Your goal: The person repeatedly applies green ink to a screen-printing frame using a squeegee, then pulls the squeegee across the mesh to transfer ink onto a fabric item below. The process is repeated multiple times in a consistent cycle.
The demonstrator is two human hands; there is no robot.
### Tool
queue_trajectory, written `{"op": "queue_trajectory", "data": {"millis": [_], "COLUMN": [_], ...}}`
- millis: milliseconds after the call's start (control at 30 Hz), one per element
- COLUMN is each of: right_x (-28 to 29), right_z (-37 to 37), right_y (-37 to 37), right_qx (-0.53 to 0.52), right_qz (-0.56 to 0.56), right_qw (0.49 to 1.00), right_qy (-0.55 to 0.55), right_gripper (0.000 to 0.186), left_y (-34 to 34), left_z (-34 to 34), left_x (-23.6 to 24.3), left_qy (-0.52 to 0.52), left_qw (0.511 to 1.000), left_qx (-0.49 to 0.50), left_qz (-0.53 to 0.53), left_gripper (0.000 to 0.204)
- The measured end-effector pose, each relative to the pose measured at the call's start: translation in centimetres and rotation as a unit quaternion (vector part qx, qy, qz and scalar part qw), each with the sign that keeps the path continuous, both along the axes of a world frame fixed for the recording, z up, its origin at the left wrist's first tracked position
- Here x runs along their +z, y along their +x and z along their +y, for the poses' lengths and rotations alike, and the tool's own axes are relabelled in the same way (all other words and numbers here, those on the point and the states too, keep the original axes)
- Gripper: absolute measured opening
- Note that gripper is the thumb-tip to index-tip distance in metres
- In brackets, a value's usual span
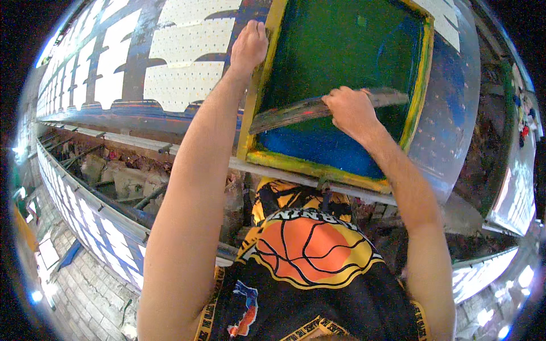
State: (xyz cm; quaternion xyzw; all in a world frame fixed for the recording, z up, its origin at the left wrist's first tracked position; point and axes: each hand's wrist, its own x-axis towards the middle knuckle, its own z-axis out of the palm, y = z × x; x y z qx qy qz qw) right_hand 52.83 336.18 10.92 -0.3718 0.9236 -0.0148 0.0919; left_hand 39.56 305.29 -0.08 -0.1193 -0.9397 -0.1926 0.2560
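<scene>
1. Paved brick floor (94,292) at lower left on my feed; long dark table (449,113) runs across the upper part. Fisheye bends all straight edges.
2. Table carries rows of white cut-out shapes (116,62) on the left; nearer the middle, dotted white panels (185,85) sit close to the person's left forearm.
3. Second table (94,202) at lower left, also with white shapes. Third table (515,187) at far right, same look. Dark gap with rubble (125,176) between the first two.
4. Screen frame (318,169) lies on the main table, in front of the person, slightly skewed. Rim stained yellow and green. Mesh (341,45) inside is dark green over most of its area, with a blue patch (324,149) at the near end.
5. Squeegee (290,115), a dark stained bar, lies across the lower half of the mesh, slanted: left end lower, at the left rim; right end higher, just short of the right rim.
6. Right hand (351,111): clamped on the squeegee, right of its middle, fingers wrapped over the top.
7. Left hand (249,45): fingers curled closed on the frame's left rim, toward the far end. I can't see the underside of that grip.
8. Person wears a black top (341,292) with an orange basketball print (310,247).
</scene>
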Motion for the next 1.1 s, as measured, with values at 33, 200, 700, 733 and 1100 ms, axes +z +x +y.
{"op": "queue_trajectory", "data": {"millis": [33,200,700,733,1100], "right_x": [0.2,-0.5,0.7,0.8,4.9], "right_z": [0.2,-0.2,-0.1,-0.1,4.4], "right_y": [2.0,12.0,11.7,10.9,-5.2], "right_qx": [-0.03,-0.192,-0.276,-0.279,-0.228], "right_qz": [-0.004,-0.035,-0.068,-0.079,0.022], "right_qw": [1.0,0.981,0.959,0.957,0.973], "right_qy": [-0.007,0.017,-0.012,0.004,-0.034], "right_gripper": [0.015,0.05,0.046,0.048,0.013], "left_y": [-0.1,-0.5,0.2,0.2,0.9], "left_z": [0.0,0.0,0.9,0.7,1.2], "left_x": [0.0,-0.5,2.1,2.0,3.4], "left_qy": [0.021,0.078,0.157,0.139,0.153], "left_qw": [0.999,0.991,0.967,0.971,0.962], "left_qx": [0.011,0.038,0.071,0.066,0.072], "left_qz": [-0.022,-0.107,-0.189,-0.183,-0.212], "left_gripper": [0.03,0.026,0.045,0.045,0.044]}}
